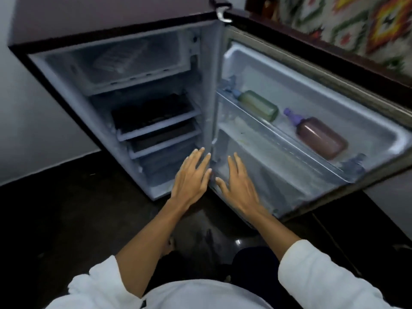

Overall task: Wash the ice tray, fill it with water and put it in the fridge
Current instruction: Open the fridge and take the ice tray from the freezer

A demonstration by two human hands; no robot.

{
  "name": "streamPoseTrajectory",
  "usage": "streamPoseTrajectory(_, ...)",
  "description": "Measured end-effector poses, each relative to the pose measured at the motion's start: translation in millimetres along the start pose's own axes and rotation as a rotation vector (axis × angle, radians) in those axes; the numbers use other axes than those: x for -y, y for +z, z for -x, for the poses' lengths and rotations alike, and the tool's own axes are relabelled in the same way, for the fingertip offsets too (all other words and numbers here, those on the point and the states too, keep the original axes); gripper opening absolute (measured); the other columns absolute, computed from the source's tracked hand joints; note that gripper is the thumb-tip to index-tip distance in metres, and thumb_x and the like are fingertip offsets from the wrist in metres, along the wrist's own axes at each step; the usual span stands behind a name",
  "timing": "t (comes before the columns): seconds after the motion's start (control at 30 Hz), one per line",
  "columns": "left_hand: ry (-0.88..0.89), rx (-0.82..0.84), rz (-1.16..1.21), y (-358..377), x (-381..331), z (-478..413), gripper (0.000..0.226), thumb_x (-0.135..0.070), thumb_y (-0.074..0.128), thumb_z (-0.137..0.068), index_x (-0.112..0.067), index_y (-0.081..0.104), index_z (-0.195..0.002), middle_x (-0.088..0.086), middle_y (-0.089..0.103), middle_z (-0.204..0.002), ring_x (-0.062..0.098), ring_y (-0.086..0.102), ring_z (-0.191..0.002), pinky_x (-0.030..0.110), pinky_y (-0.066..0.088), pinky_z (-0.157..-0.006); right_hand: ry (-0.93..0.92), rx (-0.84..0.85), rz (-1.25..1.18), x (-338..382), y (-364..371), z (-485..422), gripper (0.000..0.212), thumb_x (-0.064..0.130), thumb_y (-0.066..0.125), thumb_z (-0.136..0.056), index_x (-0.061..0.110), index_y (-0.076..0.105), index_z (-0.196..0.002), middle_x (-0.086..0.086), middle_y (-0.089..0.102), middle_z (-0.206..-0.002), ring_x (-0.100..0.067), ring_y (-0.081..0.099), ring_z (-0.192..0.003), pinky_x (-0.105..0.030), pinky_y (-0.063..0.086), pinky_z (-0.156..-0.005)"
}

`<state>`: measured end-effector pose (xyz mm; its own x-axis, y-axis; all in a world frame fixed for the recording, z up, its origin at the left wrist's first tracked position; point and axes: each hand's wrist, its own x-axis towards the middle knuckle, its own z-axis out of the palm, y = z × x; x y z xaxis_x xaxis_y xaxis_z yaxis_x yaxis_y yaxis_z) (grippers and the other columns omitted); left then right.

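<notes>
Standing at the open fridge, the left hand and right hand are spread wide and empty, with something blurred, maybe the ice tray, in the freezer compartment, suggesting only closing remains.

A single head-worn wide-angle view looks steeply down and forward from close above the open fridge, its door swung right, both forearms reaching in from below

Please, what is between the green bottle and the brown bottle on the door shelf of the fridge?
In the head view, nothing stands between the green bottle and the brown bottle: only bare white shelf, which the brown bottle's purple cap reaches into.
</notes>
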<state>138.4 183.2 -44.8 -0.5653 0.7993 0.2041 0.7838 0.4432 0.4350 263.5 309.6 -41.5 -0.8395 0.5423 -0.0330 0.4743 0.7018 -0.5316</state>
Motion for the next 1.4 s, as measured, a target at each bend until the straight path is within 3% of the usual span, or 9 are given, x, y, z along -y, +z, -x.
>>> streamPoseTrajectory(0.23, -0.162, -0.087, -0.087, -80, 121, -51, 0.056, -0.038, 0.037, -0.105, -0.010, 0.041, -0.154, 0.013, 0.033, -0.163, 0.031, 0.028, -0.152, 0.052, 0.029, -0.122, -0.189, 0.107, 0.227, 97, 26, -113, 0.091, 0.063, 0.040, -0.099, 0.015, -0.007, -0.160, -0.006, -0.017, -0.167, -0.024, -0.015, -0.155, -0.051, 0.014, -0.125)
streamPoseTrajectory(0.5, -0.253, -0.253, -0.105, -147, 227, -153, 0.055, -0.035, 0.042, -0.105, -0.011, 0.039, -0.154, 0.016, 0.034, -0.162, 0.036, 0.034, -0.148, 0.053, 0.041, -0.113, -0.265, 0.061, 0.247, 180, 30, -252, 0.090, 0.067, 0.036, -0.098, 0.018, -0.006, -0.161, -0.006, -0.016, -0.168, -0.025, -0.016, -0.155, -0.055, 0.011, -0.124)
streamPoseTrajectory(0.63, -0.322, -0.287, -0.139, -158, 272, -208, 0.059, -0.035, 0.039, -0.107, -0.014, 0.025, -0.160, 0.012, 0.021, -0.168, 0.032, 0.020, -0.154, 0.048, 0.026, -0.124, -0.327, 0.055, 0.312, 197, 37, -320, 0.089, 0.068, 0.032, -0.099, 0.018, -0.008, -0.161, -0.007, -0.016, -0.168, -0.026, -0.016, -0.154, -0.053, 0.004, -0.125)
streamPoseTrajectory(0.8, -0.426, -0.303, -0.174, -159, 302, -255, 0.069, -0.048, 0.042, -0.105, -0.023, 0.015, -0.163, 0.011, 0.007, -0.170, 0.033, 0.008, -0.156, 0.049, 0.019, -0.123, -0.406, 0.050, 0.358, 207, 49, -385, 0.085, 0.067, 0.028, -0.100, 0.019, -0.007, -0.161, -0.005, -0.015, -0.168, -0.024, -0.017, -0.154, -0.051, 0.000, -0.125)
streamPoseTrajectory(0.97, -0.590, -0.230, -0.147, -159, 323, -272, 0.094, -0.071, 0.048, -0.093, -0.026, 0.006, -0.163, 0.016, -0.009, -0.169, 0.038, -0.004, -0.156, 0.050, 0.008, -0.125, -0.450, 0.074, 0.354, 211, 57, -415, 0.082, 0.065, 0.025, -0.101, 0.020, -0.010, -0.160, -0.002, -0.017, -0.168, -0.023, -0.017, -0.154, -0.049, 0.001, -0.126)
streamPoseTrajectory(1.07, -0.625, -0.219, -0.109, -159, 332, -276, 0.102, -0.079, 0.051, -0.086, -0.029, 0.007, -0.163, 0.016, -0.002, -0.170, 0.038, 0.003, -0.156, 0.051, 0.011, -0.126, -0.481, 0.058, 0.299, 208, 60, -425, 0.079, 0.064, 0.025, -0.102, 0.020, -0.006, -0.161, -0.003, -0.014, -0.169, -0.022, -0.016, -0.154, -0.048, 0.001, -0.126)
streamPoseTrajectory(1.17, -0.605, -0.267, -0.065, -157, 338, -277, 0.105, -0.079, 0.057, -0.081, -0.023, 0.020, -0.162, 0.013, 0.016, -0.168, 0.033, 0.017, -0.154, 0.042, 0.020, -0.125, -0.482, 0.032, 0.252, 205, 60, -432, 0.077, 0.061, 0.025, -0.103, 0.019, -0.004, -0.161, -0.004, -0.012, -0.169, -0.020, -0.014, -0.155, -0.046, 0.001, -0.126)
streamPoseTrajectory(1.27, -0.620, -0.317, -0.036, -156, 337, -277, 0.107, -0.083, 0.062, -0.071, -0.023, 0.035, -0.156, 0.011, 0.036, -0.160, 0.031, 0.036, -0.146, 0.040, 0.036, -0.117, -0.473, -0.037, 0.162, 202, 58, -437, 0.077, 0.057, 0.031, -0.104, 0.016, -0.002, -0.161, -0.005, -0.006, -0.169, -0.019, -0.007, -0.156, -0.040, 0.008, -0.127)
streamPoseTrajectory(1.4, -0.635, -0.328, 0.010, -159, 323, -272, 0.119, -0.092, 0.056, -0.050, -0.024, 0.048, -0.147, 0.012, 0.048, -0.151, 0.032, 0.049, -0.135, 0.044, 0.049, -0.105, -0.444, -0.046, 0.099, 197, 54, -442, 0.079, 0.052, 0.038, -0.104, 0.014, 0.000, -0.161, -0.007, -0.002, -0.169, -0.020, 0.004, -0.155, -0.029, 0.013, -0.120)
